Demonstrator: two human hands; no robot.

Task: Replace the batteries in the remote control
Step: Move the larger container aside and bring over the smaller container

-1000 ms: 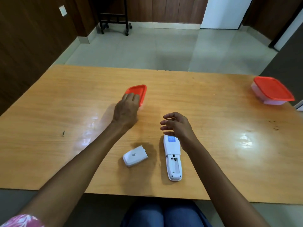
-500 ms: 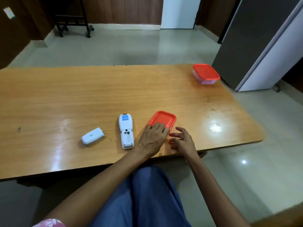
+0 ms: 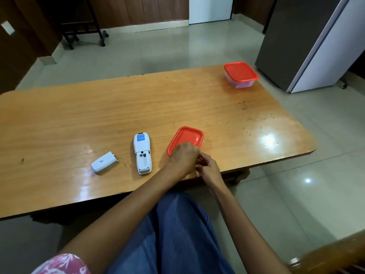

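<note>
The white remote control lies back-up on the wooden table, its battery compartment open and looking empty. Its white battery cover lies apart to the left. Just right of the remote sits a small container with a red lid, near the table's front edge. My left hand rests on the near half of that lid, fingers curled over it. My right hand touches the container's near right corner with bent fingers, partly hidden behind the left hand. No batteries are visible.
A second red-lidded container stands at the table's far right corner. A grey fridge stands to the right beyond the table, and a black wheeled cart stands at the far wall. My blue-clad knee is under the table's front edge.
My left hand dragged the red-lidded container from the middle of the table to the front edge, right of the remote. My right hand left the remote and closed in on the container's corner.
</note>
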